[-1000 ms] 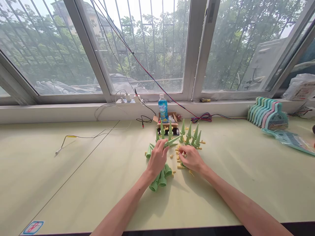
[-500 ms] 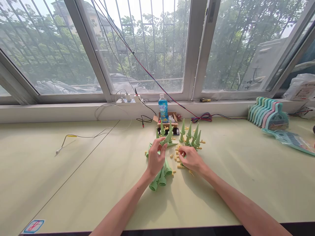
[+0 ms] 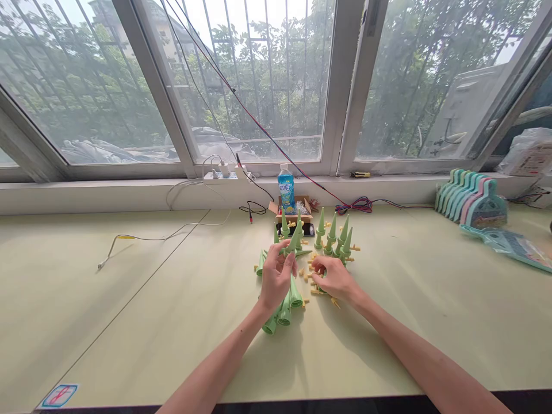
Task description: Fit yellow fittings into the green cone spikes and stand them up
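Green cone (image 3: 295, 237): swung from slanting low a second ago to near upright, tip up, just right of frame centre.
Left hand (image 3: 276, 277): thumb and fingers closed round the cone's lower part; its base is hidden from me.
Right hand (image 3: 332, 276): barely shifted; fingers bent, down at the yellow pieces (image 3: 317, 291), right of centre; can't tell if I've one pinched.
Cone handling: looks like hard plastic, so probably light, stiff, slightly slick; taper could slip, better gripped near the wide end.
Yellow handling: small, likely rigid, thin stems might snap; pinch the thicker body.
Other cones: standing cones (image 3: 320, 230) right of centre, lying cones (image 3: 284, 313) lower centre, open ends toward me, on the surface (image 3: 150, 322).
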The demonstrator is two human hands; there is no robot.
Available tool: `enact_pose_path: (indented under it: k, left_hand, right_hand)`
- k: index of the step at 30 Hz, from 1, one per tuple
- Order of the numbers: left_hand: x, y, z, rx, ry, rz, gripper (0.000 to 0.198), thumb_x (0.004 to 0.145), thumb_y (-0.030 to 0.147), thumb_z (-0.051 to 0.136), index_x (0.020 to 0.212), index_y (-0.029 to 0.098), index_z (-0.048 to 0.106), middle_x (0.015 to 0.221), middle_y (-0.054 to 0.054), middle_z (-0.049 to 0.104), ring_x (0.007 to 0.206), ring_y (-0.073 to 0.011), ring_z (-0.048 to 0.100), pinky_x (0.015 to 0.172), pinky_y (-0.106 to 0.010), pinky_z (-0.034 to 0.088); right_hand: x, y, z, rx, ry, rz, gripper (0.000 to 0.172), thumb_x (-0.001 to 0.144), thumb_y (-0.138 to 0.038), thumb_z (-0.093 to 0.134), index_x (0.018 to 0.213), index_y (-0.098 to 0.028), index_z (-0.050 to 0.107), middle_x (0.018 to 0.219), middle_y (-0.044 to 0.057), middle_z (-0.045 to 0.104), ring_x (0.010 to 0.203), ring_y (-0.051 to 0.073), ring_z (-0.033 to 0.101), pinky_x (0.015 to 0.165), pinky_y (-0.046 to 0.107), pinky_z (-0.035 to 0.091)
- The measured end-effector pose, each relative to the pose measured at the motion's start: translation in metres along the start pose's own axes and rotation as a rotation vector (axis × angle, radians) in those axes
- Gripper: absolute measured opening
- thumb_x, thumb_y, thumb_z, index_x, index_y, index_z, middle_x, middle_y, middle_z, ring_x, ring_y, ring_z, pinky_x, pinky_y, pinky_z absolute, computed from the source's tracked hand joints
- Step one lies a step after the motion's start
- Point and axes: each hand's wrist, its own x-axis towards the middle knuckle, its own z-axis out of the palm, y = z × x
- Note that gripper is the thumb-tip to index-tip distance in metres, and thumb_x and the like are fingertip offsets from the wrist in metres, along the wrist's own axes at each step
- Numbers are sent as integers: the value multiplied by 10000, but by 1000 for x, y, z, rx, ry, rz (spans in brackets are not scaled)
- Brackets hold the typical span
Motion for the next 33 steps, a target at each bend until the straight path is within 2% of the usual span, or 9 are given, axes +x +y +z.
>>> enact_pose_path:
  k: [4, 8, 10, 18, 24, 33]
  left_hand:
    - [-1, 0, 4, -132, -118, -117, 328, 899, 439, 576, 1101, 182, 593, 893, -64, 657, 694, -162, 677, 636, -303, 562]
    - [-3, -1, 4, -167, -232, -242, 321, 876, 395, 617, 1100, 174, 559, 746, -27, 686, 705, -184, 696, 713, -336, 573]
    - [-4, -4, 4, -137, -261, -264, 303, 864, 386, 631, 1069, 177, 554, 752, -22, 690, 695, -182, 696, 715, -336, 571]
    - [-5, -8, 4, -71, -305, -260, 258, 843, 404, 640, 965, 190, 564, 842, -14, 668, 633, -150, 664, 628, -286, 551]
    - [-6, -8, 4, -59, -339, -308, 241, 824, 367, 652, 956, 182, 572, 765, 4, 646, 675, -160, 675, 670, -278, 549]
    - [-6, -9, 4, -78, -370, -309, 214, 829, 361, 648, 926, 190, 564, 787, 4, 656, 668, -168, 693, 698, -293, 556]
  right_hand:
    - [0, -1, -1, 29, -8, 6, 54, 723, -141, 566, 721, -193, 581, 694, 1, 636, 646, 148, 561, 616, 250, 441]
    - [0, -4, -1, 50, -24, 7, 44, 758, -175, 585, 717, -190, 585, 695, -2, 632, 643, 145, 560, 606, 246, 436]
    - [-1, -4, -1, 67, -29, 0, 53, 783, -196, 582, 732, -190, 594, 705, -1, 635, 643, 143, 560, 604, 245, 435]
    - [-1, -6, -2, 66, -62, 7, 37, 770, -172, 572, 740, -187, 590, 709, -12, 615, 660, 140, 551, 638, 251, 424]
    - [0, -6, -4, 81, -107, 4, 30, 775, -191, 560, 748, -190, 574, 697, -19, 595, 658, 135, 526, 650, 250, 396]
    - [0, -5, -2, 89, -125, 7, 52, 760, -145, 533, 747, -191, 553, 718, -15, 602, 694, 143, 543, 724, 280, 395]
